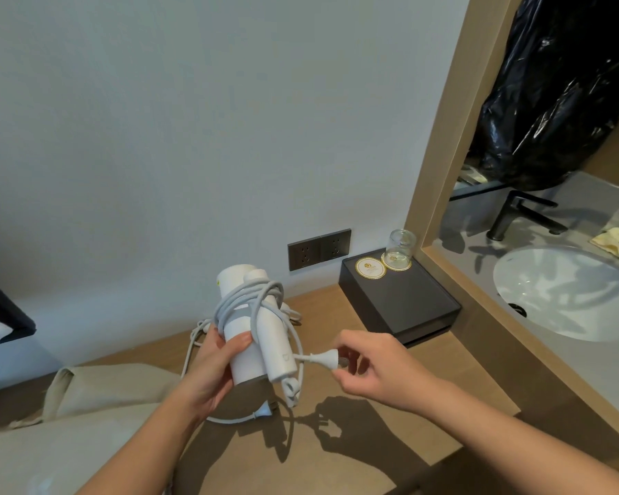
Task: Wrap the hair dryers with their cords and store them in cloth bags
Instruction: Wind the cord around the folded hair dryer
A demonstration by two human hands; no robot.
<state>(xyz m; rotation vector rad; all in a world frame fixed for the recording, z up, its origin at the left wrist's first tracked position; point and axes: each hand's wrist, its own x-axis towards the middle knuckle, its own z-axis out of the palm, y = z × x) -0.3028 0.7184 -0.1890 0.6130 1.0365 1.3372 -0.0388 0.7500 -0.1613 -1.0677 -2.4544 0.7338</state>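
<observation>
head view: the left hand (pixel 208 369) grips the white hair dryer (pixel 245 355) round its barrel, thumb across the front, holding it above the middle of the wooden countertop (pixel 322 316). its grey cord (pixel 247 298) is looped several times round the barrel and folded handle. the right hand (pixel 372 373) pinches the plug (pixel 324 359) between thumb and fingertips, just right of the handle, with only a short tail left. to finish well, i'd keep the left thumb bearing on the coils so none slip, then tuck the plug under a snug loop. beige cloth bags (pixel 97 387) lie at the countertop's front left corner. a second cord (pixel 260 413) lies loose beneath the dryer.
</observation>
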